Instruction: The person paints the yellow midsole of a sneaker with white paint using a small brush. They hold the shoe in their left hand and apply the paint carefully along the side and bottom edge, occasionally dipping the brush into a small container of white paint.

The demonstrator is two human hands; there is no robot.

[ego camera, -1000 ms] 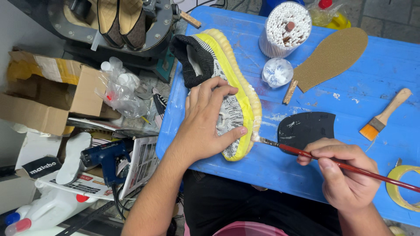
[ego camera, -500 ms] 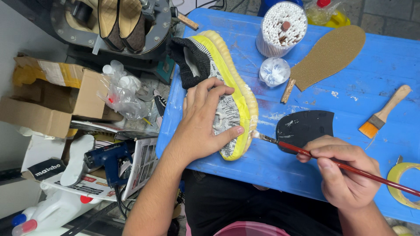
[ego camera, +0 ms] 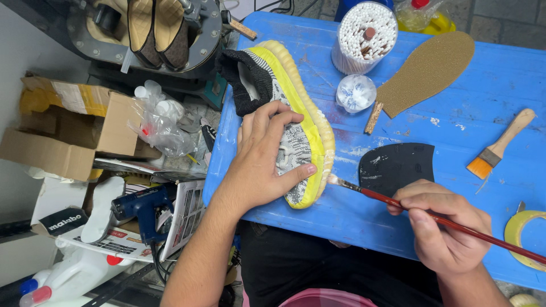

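A knit sneaker (ego camera: 296, 108) with a yellow sole lies on its side on the blue table (ego camera: 455, 153). My left hand (ego camera: 261, 156) presses down on its grey upper and grips it. My right hand (ego camera: 441, 224) holds a thin red-handled paintbrush (ego camera: 398, 204). The brush's tip touches the yellow sole edge near the toe.
A black rubber sole piece (ego camera: 398, 165) lies beside the brush. Further back are a brown insole (ego camera: 426, 71), a tub of cotton swabs (ego camera: 364, 34) and a small clear jar (ego camera: 355, 92). A wide wooden brush (ego camera: 500, 145) and a tape roll (ego camera: 526, 239) sit at right. Boxes (ego camera: 62, 131) and a blue tool (ego camera: 145, 207) clutter the floor at left.
The brush tip has shifted slightly along the sole edge. My left hand stays pressed on the sneaker.
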